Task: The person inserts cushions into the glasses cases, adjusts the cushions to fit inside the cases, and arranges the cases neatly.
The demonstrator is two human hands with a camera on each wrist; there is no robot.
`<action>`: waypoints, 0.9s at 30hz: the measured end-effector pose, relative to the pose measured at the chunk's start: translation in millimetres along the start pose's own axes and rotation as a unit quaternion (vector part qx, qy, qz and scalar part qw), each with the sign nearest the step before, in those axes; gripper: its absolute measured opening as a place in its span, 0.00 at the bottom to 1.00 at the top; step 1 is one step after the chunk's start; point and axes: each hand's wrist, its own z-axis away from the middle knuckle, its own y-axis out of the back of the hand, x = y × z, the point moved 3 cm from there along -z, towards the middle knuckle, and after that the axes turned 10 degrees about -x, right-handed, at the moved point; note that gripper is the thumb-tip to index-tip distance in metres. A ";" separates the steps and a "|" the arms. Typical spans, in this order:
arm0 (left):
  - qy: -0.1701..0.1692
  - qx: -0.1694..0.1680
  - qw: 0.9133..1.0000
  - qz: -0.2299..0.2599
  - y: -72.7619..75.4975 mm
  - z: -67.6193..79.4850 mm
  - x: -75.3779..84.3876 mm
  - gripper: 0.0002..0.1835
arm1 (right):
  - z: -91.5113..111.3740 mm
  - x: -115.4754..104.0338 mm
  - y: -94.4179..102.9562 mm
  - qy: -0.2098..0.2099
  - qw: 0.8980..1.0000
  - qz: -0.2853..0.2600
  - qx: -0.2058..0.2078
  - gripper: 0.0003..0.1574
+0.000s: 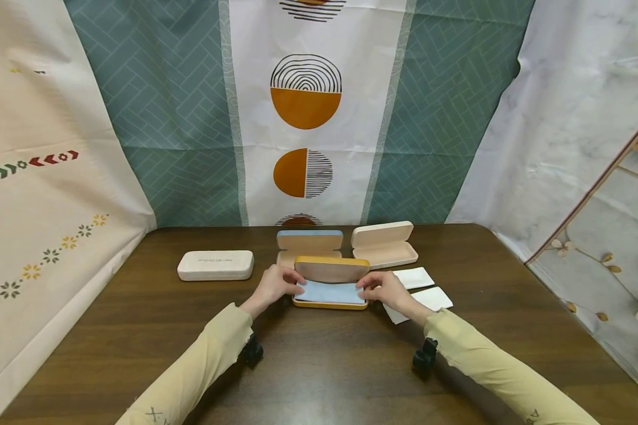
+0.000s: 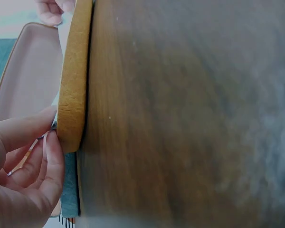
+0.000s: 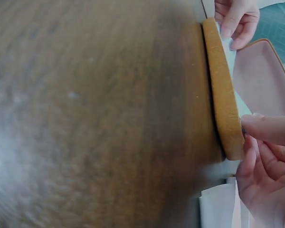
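The left hand (image 1: 276, 285) and right hand (image 1: 389, 290) are pinching opposite ends of a pale-blue rectangular cloth (image 1: 331, 293) over the base of an open, mustard-yellow glasses case (image 1: 332, 261); probably light and limp, it is calling for support at both ends.

In front of the yellow case (image 1: 329, 306), the table (image 1: 329, 372) gives wide room, and a hand could pass there between the forearms. From behind, the raised lid (image 1: 332, 270) blocks the way to the blue cloth (image 1: 329, 292), while the left hand (image 1: 276, 285) and the right hand (image 1: 385, 288) occupy its two ends. The blue case (image 1: 309, 240) and the open cream case (image 1: 384, 235) leave only a narrow gap between them. Left of the blue case, up to the closed white case (image 1: 215, 265), the passage is wider. Right of the white cloths (image 1: 430, 300), much space is free.
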 end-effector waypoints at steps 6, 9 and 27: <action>-0.021 -0.011 1.000 -0.013 1.7 -0.5 -0.8 0.08 | 1.8 -0.7 -1.1 0.014 0.999 0.044 0.009 0.09; -0.027 -0.013 0.999 -0.018 1.8 -0.6 -1.1 0.08 | 1.5 0.4 -1.0 0.013 0.999 0.046 0.013 0.09; -0.007 0.016 0.996 0.090 19.7 12.0 -8.9 0.10 | 8.8 5.3 5.7 -0.037 0.997 -0.018 0.069 0.09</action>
